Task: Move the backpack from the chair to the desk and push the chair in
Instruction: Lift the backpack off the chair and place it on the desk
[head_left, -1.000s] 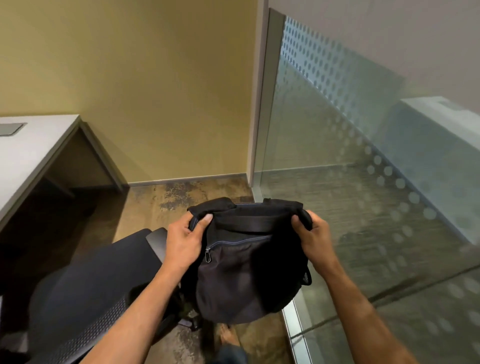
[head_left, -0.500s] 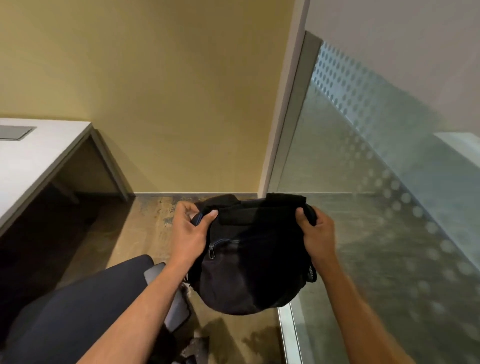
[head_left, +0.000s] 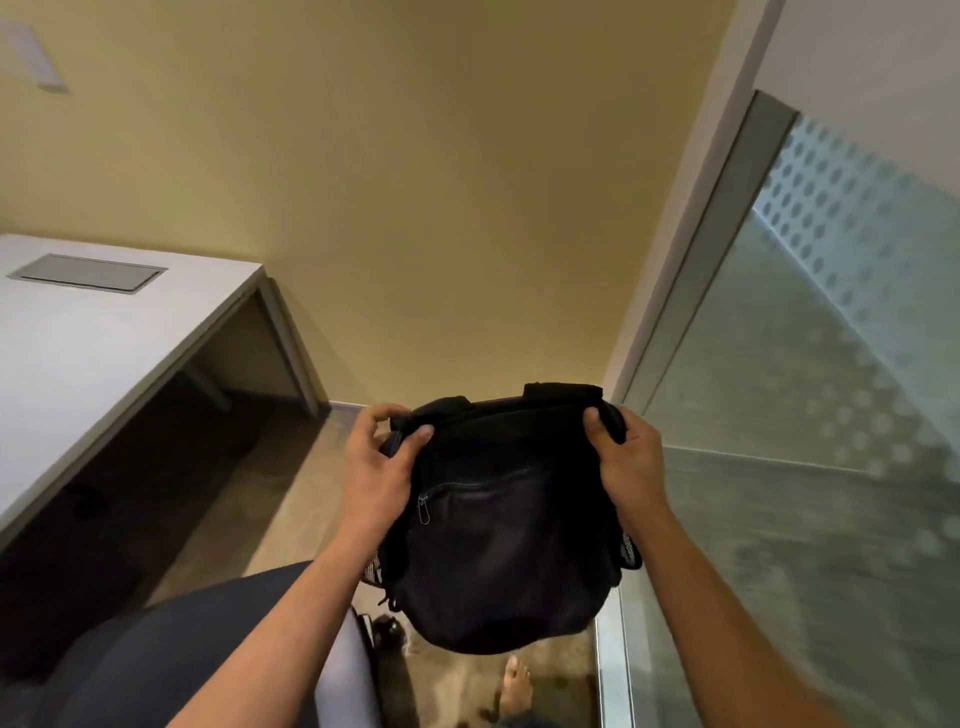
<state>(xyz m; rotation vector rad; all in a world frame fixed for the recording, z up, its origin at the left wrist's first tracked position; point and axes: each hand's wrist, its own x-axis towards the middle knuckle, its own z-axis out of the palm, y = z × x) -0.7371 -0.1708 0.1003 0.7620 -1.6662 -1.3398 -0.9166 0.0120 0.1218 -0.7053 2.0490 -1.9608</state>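
A black backpack (head_left: 498, 540) hangs in the air in front of me, its zipped front pocket facing me. My left hand (head_left: 376, 467) grips its top left corner and my right hand (head_left: 626, 457) grips its top right corner. The dark office chair (head_left: 171, 660) is at the lower left, below my left forearm, and the bag is clear of it. The white desk (head_left: 78, 338) stands at the left, apart from the bag.
A grey cable flap (head_left: 88, 273) is set into the desk top. A yellow wall (head_left: 415, 208) lies ahead. A frosted glass partition (head_left: 810, 415) with a dot pattern runs along the right. My bare foot (head_left: 517, 686) shows on the floor below the bag.
The backpack has risen higher and away from the chair, both hands still on its top corners. The view has tilted up, showing more of the desk and wall.
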